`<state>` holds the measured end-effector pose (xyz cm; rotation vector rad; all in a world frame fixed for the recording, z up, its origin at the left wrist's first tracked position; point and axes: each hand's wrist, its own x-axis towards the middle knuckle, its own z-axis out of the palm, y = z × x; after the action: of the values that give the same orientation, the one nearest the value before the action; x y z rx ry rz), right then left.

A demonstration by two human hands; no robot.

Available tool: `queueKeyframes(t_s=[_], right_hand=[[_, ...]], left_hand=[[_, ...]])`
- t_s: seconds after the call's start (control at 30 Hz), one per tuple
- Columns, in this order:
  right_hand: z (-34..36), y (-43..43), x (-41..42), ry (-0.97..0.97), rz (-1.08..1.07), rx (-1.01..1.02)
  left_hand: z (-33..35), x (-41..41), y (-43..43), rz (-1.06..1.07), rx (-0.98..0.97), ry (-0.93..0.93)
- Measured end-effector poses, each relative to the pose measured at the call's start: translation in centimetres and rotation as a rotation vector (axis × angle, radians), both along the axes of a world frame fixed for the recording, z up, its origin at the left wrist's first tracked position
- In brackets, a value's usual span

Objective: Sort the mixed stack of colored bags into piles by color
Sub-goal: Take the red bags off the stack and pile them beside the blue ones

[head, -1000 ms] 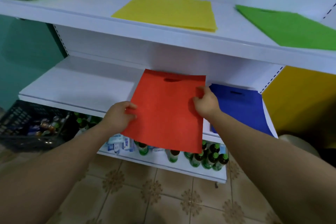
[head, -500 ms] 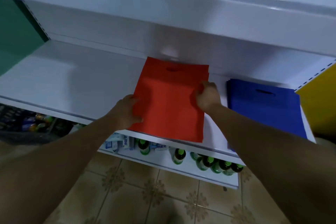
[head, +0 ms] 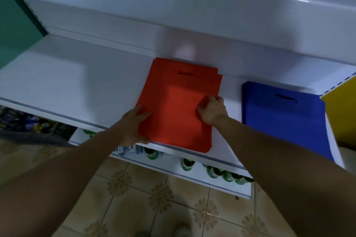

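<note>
Matte red bags (head: 179,106), flat rectangles with slot handles, lie stacked on the glossy white shelf (head: 77,82); left hand (head: 133,123) and right hand (head: 212,111) grip the stack's opposite edges, blue bags (head: 285,117) nearby right

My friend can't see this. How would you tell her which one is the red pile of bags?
Find the long white shelf above the green bottles. Two flat piles lie on it; the red pile of bags is the one to the left. Its neighbour is the blue pile, and only the red one has the left hand and right hand holding its side edges.
</note>
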<state>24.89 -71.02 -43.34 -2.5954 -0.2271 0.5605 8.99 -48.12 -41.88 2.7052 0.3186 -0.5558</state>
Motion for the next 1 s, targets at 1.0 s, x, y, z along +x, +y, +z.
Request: queueKeyframes(t_s=[1.0], right_hand=[[32.5,8.7,-26.6,-0.508,0.265,-0.026]], left_hand=[[28.7,-25.6,4.7,0.024,0.013,-0.405]])
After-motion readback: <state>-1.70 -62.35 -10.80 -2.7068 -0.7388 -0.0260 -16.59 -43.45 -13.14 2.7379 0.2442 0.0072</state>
